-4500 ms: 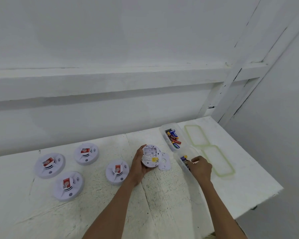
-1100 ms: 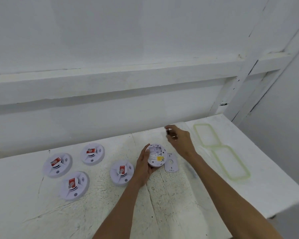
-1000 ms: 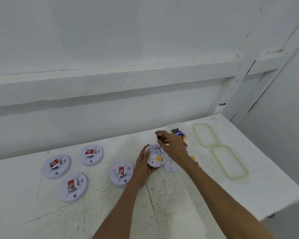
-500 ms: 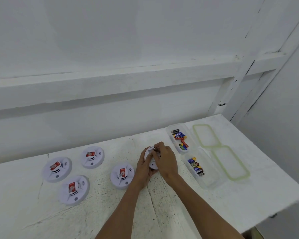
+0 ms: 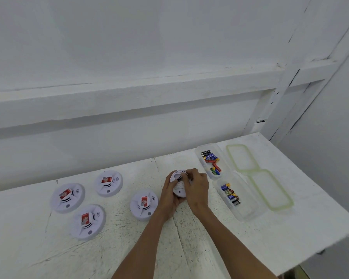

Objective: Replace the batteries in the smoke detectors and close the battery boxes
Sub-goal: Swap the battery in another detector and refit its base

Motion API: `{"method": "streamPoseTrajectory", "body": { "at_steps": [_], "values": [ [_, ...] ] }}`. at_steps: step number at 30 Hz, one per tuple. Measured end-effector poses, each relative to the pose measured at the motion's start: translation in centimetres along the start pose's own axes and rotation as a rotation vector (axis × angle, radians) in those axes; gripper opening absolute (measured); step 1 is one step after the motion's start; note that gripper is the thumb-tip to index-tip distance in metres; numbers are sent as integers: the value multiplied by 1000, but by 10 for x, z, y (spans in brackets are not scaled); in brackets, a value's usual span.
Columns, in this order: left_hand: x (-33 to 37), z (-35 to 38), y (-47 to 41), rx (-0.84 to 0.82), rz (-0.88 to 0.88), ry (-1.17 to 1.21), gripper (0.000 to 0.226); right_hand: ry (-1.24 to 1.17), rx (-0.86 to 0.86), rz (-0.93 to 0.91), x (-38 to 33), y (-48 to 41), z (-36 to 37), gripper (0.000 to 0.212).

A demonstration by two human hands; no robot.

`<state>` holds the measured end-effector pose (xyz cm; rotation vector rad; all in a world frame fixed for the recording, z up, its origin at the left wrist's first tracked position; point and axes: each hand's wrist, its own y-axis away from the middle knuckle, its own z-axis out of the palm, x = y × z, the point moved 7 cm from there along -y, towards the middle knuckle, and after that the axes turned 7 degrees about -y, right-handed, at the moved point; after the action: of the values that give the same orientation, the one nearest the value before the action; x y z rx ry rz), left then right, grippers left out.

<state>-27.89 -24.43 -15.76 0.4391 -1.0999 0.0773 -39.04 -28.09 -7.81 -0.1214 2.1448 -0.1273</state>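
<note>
My left hand [image 5: 168, 196] grips a white smoke detector [image 5: 179, 190], back side up, tilted off the table [image 5: 189, 244]. Its battery box is open at the top. My right hand [image 5: 197, 188] lies over the detector's right side and pinches a small dark battery [image 5: 180, 177] at the open box. The loose battery cover is hidden under my right hand. Two clear tubs hold more batteries: the far tub [image 5: 199, 158] and the near tub [image 5: 248, 210].
Several other white smoke detectors with red labels lie face up to the left, the nearest [image 5: 143, 204] beside my left wrist. Two green-rimmed lids [image 5: 270, 190] lie right of the tubs. The table's right edge is close behind them.
My right hand went from the near tub to the far tub, came back with a battery, and now holds it at the detector's open box. My left hand kept hold of the detector.
</note>
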Motion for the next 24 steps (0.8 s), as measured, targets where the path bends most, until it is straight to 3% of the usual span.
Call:
{"method": "streamPoseTrajectory", "body": {
  "at_steps": [5, 13, 18, 24],
  "values": [
    [0, 0, 3, -1, 2, 1, 37, 26, 69, -100, -4, 5, 0, 25],
    [1, 1, 3, 11, 4, 0, 36, -9, 84, -52, 2, 7, -2, 29],
    [1, 0, 5, 2, 21, -25, 38, 87, 72, -154, -1, 19, 0, 28],
    [5, 1, 9, -31, 78, -101, 38, 391, 24, -336, -3, 19, 20, 24]
  ]
}}
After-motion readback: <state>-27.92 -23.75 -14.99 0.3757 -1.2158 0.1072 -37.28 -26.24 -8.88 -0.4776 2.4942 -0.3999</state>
